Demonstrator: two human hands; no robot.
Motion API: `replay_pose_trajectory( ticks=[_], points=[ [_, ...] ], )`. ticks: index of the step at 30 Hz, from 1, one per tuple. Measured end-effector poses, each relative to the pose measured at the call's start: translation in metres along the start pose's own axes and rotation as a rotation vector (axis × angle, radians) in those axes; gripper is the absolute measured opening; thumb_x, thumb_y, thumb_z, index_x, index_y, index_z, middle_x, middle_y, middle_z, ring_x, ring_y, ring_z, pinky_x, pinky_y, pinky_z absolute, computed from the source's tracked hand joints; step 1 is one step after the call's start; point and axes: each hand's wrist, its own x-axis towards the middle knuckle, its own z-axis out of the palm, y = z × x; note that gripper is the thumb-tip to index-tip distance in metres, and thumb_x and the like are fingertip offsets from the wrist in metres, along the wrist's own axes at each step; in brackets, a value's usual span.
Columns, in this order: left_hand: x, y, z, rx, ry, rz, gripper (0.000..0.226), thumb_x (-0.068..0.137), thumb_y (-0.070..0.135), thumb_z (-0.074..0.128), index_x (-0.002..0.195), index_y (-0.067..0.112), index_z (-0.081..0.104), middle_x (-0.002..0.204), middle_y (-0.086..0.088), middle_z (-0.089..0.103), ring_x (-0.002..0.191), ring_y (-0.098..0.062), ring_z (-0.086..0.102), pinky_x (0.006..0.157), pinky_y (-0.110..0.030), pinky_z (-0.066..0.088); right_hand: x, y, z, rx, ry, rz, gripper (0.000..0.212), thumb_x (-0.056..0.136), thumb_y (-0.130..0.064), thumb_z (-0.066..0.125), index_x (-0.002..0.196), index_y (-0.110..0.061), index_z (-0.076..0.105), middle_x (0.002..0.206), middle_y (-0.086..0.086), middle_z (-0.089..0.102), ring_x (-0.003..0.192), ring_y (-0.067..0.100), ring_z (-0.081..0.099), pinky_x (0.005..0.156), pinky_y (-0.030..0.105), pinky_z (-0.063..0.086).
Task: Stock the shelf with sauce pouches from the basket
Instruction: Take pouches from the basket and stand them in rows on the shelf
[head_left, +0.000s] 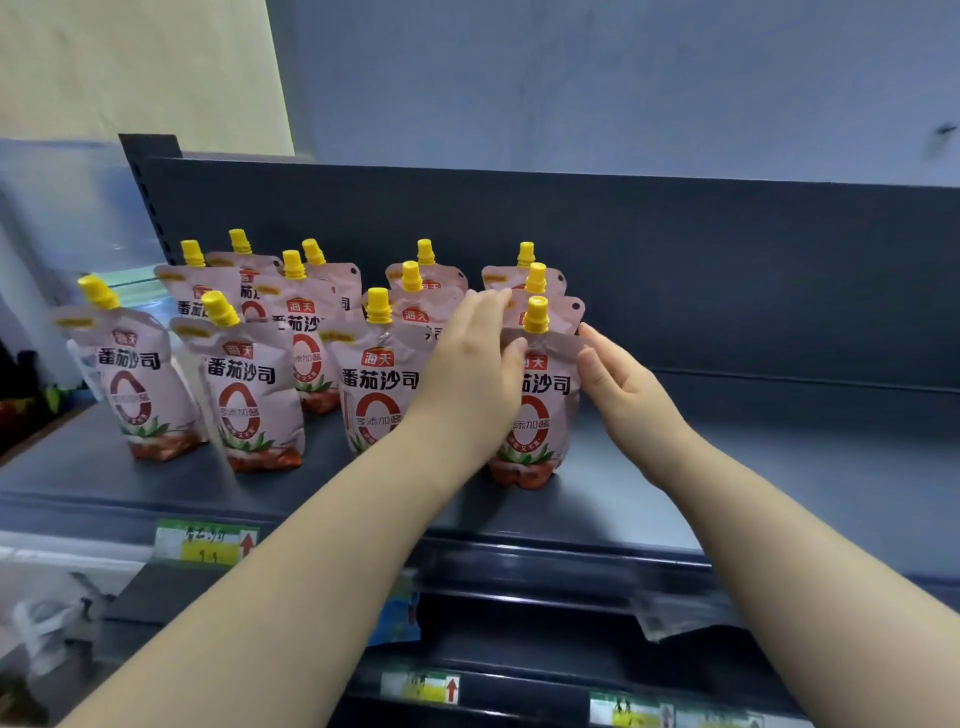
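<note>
Currently both hands are on one sauce pouch (540, 415), front right of the group. It stands upright on the dark shelf (753, 467), yellow cap (536, 313) up. The left hand (467, 364) grips its upper left edge, thumb on the front and fingers curled behind. The right hand (618, 384) pinches the upper right corner. The other pouches (249, 395) stand in rough rows to the left and behind, some touching. A price tag (205, 543) sits on the shelf's front edge, lower left.
</note>
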Motion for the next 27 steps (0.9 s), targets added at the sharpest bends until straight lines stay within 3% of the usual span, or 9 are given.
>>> replay_pose_trajectory(
  ticks=[1, 3, 6, 10, 16, 20, 25, 27],
  points=[
    [-0.004, 0.001, -0.003, 0.037, -0.009, 0.055, 0.049, 0.096, 0.015, 0.048, 0.143, 0.01, 0.034, 0.148, -0.006, 0.037, 0.141, -0.017, 0.027, 0.108, -0.017, 0.017, -0.004, -0.003, 0.001, -0.013, 0.056, -0.005, 0.056, 0.089, -0.046, 0.042, 0.141, -0.027, 0.036, 0.132, -0.026, 0.047, 0.117, -0.014, 0.044, 0.095, 0.006, 0.037],
    [-0.012, -0.001, -0.007, 0.125, -0.04, 0.144, 0.052, 0.096, 0.017, 0.048, 0.145, 0.009, 0.031, 0.151, -0.008, 0.034, 0.144, -0.02, 0.022, 0.113, -0.023, 0.014, -0.011, -0.005, 0.001, -0.087, 0.148, -0.013, 0.071, 0.084, -0.052, 0.041, 0.147, -0.024, 0.025, 0.145, -0.018, 0.037, 0.13, -0.006, 0.035, 0.106, 0.012, 0.03],
    [-0.03, -0.008, -0.008, 0.273, -0.058, 0.224, 0.053, 0.093, 0.025, 0.044, 0.142, 0.006, 0.037, 0.145, -0.011, 0.043, 0.14, -0.025, 0.033, 0.113, -0.036, 0.024, -0.032, -0.008, 0.002, -0.334, 0.161, -0.026, 0.078, 0.08, -0.057, 0.031, 0.149, -0.022, 0.018, 0.154, -0.012, 0.023, 0.141, 0.0, 0.018, 0.108, 0.014, 0.016],
    [-0.063, -0.015, -0.005, 0.394, -0.144, 0.226, 0.059, 0.09, 0.036, 0.028, 0.14, 0.007, 0.04, 0.143, -0.011, 0.046, 0.137, -0.026, 0.038, 0.112, -0.038, 0.023, -0.067, -0.004, 0.009, -0.583, 0.062, 0.029, 0.072, 0.089, -0.053, 0.024, 0.15, -0.019, 0.008, 0.158, -0.008, 0.008, 0.145, 0.004, 0.003, 0.112, 0.018, 0.008],
    [-0.121, -0.011, -0.021, 0.574, -0.179, 0.195, 0.058, 0.089, 0.037, 0.033, 0.134, 0.005, 0.049, 0.135, -0.012, 0.055, 0.128, -0.028, 0.049, 0.106, -0.043, 0.034, -0.12, -0.014, 0.018, -0.937, -0.099, -0.024, 0.07, 0.094, -0.057, 0.016, 0.15, -0.018, -0.002, 0.159, -0.001, -0.006, 0.146, 0.01, -0.009, 0.119, 0.028, -0.001],
    [-0.174, -0.001, -0.031, 0.619, -0.216, 0.151, 0.06, 0.087, 0.038, 0.03, 0.132, 0.004, 0.051, 0.133, -0.013, 0.057, 0.126, -0.028, 0.052, 0.103, -0.046, 0.038, -0.174, -0.026, 0.029, -0.978, -0.171, -0.072, 0.068, 0.095, -0.053, 0.02, 0.15, -0.019, -0.003, 0.159, -0.001, -0.01, 0.145, 0.011, -0.012, 0.116, 0.026, -0.007],
    [-0.256, 0.001, -0.04, 0.609, -0.291, 0.007, 0.057, 0.095, 0.04, 0.034, 0.144, 0.009, 0.034, 0.149, -0.008, 0.038, 0.14, -0.024, 0.032, 0.114, -0.042, 0.024, -0.237, -0.016, 0.06, -0.955, -0.317, -0.072, 0.071, 0.095, -0.055, 0.019, 0.15, -0.016, -0.002, 0.159, 0.003, -0.01, 0.146, 0.014, -0.012, 0.117, 0.029, -0.006],
    [-0.289, -0.005, -0.048, 0.626, -0.313, -0.055, 0.057, 0.095, 0.04, 0.033, 0.143, 0.009, 0.036, 0.147, -0.008, 0.041, 0.139, -0.024, 0.034, 0.113, -0.043, 0.026, -0.258, -0.01, 0.078, -0.938, -0.359, -0.074, 0.072, 0.095, -0.055, 0.019, 0.15, -0.015, -0.003, 0.159, 0.003, -0.011, 0.146, 0.015, -0.012, 0.118, 0.03, -0.005]
  ],
)
